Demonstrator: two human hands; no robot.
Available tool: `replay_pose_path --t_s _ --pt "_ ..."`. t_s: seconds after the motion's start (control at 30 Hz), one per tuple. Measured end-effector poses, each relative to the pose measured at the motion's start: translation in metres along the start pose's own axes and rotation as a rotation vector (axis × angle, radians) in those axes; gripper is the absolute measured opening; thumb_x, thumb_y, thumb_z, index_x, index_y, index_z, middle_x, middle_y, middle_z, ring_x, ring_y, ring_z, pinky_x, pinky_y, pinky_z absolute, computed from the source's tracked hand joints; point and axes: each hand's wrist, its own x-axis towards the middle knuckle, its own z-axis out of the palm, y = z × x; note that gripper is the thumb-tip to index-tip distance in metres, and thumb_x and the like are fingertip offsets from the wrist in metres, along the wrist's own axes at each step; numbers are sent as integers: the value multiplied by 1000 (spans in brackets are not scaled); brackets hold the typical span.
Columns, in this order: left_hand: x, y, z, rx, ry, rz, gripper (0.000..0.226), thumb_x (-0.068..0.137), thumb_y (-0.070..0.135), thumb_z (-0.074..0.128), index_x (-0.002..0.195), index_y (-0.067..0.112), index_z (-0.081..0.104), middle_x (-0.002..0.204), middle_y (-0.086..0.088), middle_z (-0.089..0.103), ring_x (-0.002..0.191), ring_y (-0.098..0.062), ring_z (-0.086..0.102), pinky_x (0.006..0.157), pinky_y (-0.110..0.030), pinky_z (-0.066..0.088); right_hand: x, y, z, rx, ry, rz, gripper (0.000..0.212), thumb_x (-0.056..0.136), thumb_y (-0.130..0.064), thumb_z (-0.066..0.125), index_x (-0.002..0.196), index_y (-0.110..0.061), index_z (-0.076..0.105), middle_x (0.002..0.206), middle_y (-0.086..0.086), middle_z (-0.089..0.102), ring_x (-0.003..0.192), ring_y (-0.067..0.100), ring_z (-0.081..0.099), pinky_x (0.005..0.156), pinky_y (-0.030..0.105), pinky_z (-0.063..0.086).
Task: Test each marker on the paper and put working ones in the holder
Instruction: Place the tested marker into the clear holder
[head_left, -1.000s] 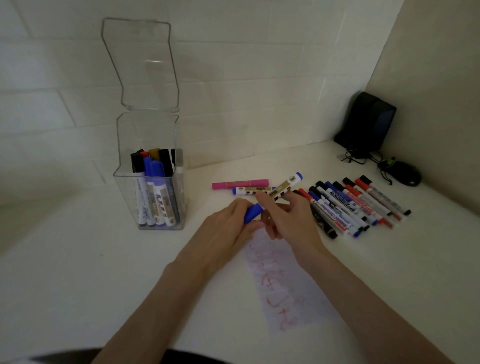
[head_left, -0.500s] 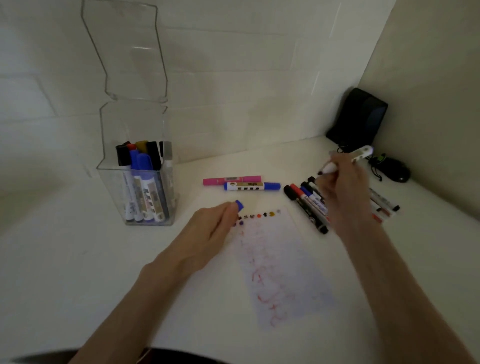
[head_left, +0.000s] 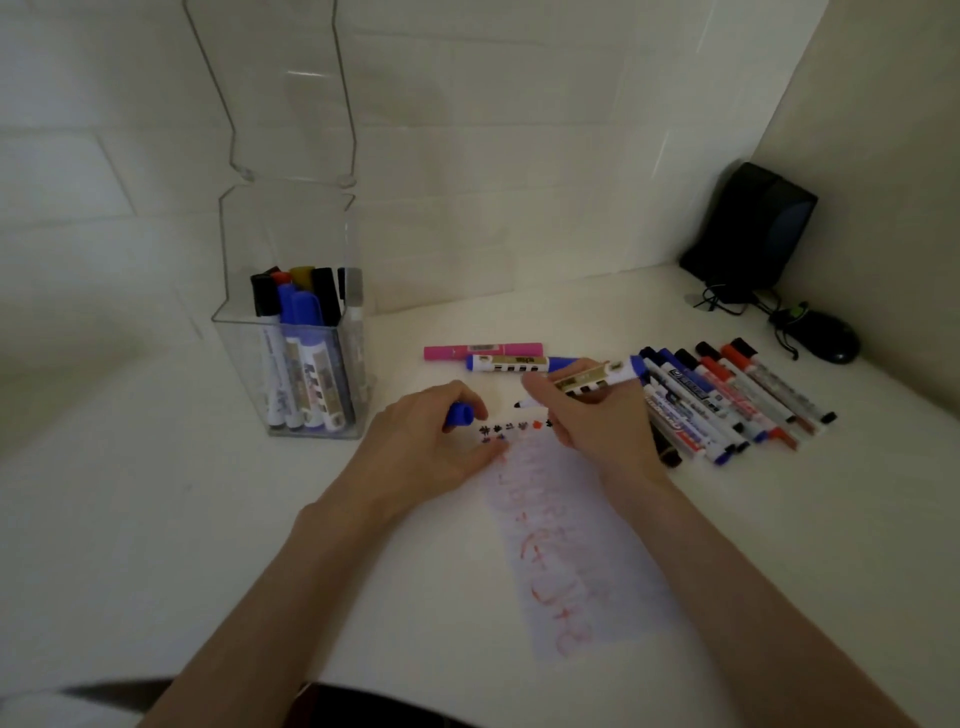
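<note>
Right hand (head_left: 592, 421) grasping uncapped marker (head_left: 597, 381) at frame centre, tip just above paper (head_left: 571, 545), left hand (head_left: 431, 441) pinching blue cap (head_left: 460, 414), holder (head_left: 296, 358) at left

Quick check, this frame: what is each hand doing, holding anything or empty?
Left hand: closed on a small blue marker cap.
Right hand: closed on an uncapped white-barrelled marker with a blue end, tip above the white paper sheet.

1. The holder (head_left: 291, 332) lid runs off the frame at 12 o'clock.
2. The right hand (head_left: 597, 421) hides the paper (head_left: 571, 545) corner at 1 o'clock.
3. Marker labels are too blurred to read.
</note>
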Motion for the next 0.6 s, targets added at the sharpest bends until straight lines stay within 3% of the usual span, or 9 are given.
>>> replay_pose_path --t_s 0.1,0.23,0.37,0.6 --pt "0 2 1 53 -40 -6 50 72 74 70 107 39 61 100 18 61 90 -8 58 83 -30 50 3 5 4 -89 24 -50 24 82 -19 84 80 -3 67 59 -7 63 48 -1 52 49 12 42" --pt "1 0 3 82 -60 -13 56 69 76 70 110 39 61 105 18 62 95 -8 58 87 -31 50 3 13 8 -179 0 -109 20 79 -6 74 72 6 59 56 1 54 49 6 45 49 15 40" --pt "2 0 4 104 -70 -12 56 70 75 70 112 40 59 102 20 58 91 -6 56 80 -25 44 5 20 10 -222 23 -174 25 79 -6 72 69 7 54 54 1 50 49 7 43 50 19 39" --pt "3 -3 5 132 -88 -13 57 70 77 68 114 41 58 107 19 59 95 -7 56 84 -28 46 7 23 10 -231 24 -204 23 80 -8 74 70 5 58 53 -1 54 49 5 46 51 18 41"
